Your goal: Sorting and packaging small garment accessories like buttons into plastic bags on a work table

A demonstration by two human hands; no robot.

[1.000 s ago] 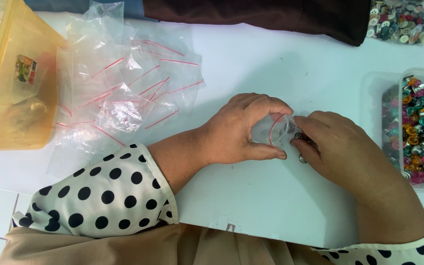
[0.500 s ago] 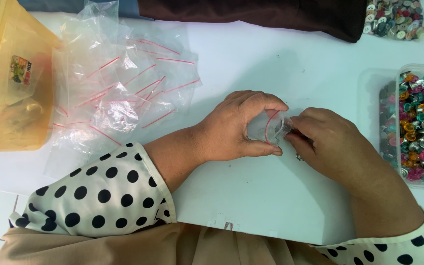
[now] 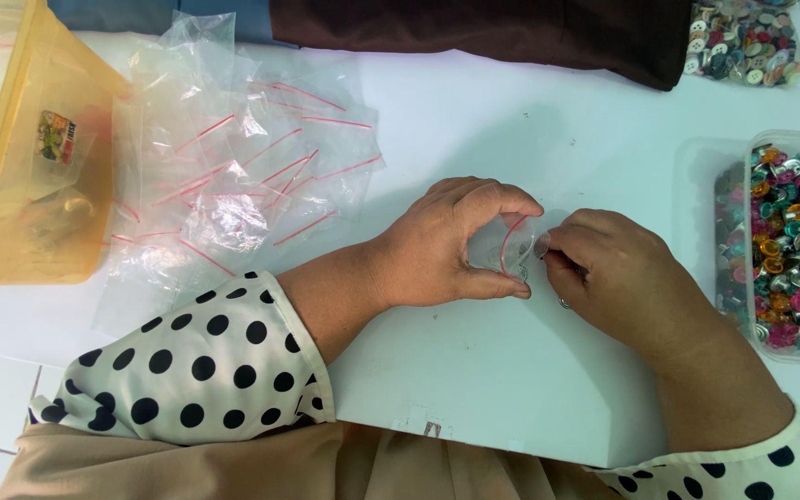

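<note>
The left hand (image 3: 446,245) curls round a small clear bag (image 3: 511,250), thumb under it and fingers arched over the top, pinching the bag so its red-lined mouth faces the right hand (image 3: 618,278). The right hand's fingertips (image 3: 557,243) press together at that mouth, just touching the plastic; whatever they may be pushing in is hidden behind them, so I cannot tell whether they hold a piece. The bag itself is hard to read: it is see-through, half covered by the left fingers, and its contents show only as a dim glint. Both hands rest on the white table (image 3: 474,139), which lies under the grip on every side. Well to the right of the grip stands a clear tub (image 3: 759,148) full of shiny coloured pieces (image 3: 793,250), cut off by the frame's edge; each piece is too small to make out. Beyond the grip and to the right, a second pile of buttons (image 3: 743,42) is cropped at the top. Left of the grip, past the left wrist, lies a loose heap of empty bags (image 3: 243,185) with red strips, overlapping so they cannot be counted. Farther left is an orange bin (image 3: 39,185), its contents blurred through the wall. A dark cloth (image 3: 511,32) lies across the far edge. Polka-dot sleeves (image 3: 196,361) cover both forearms.
</note>
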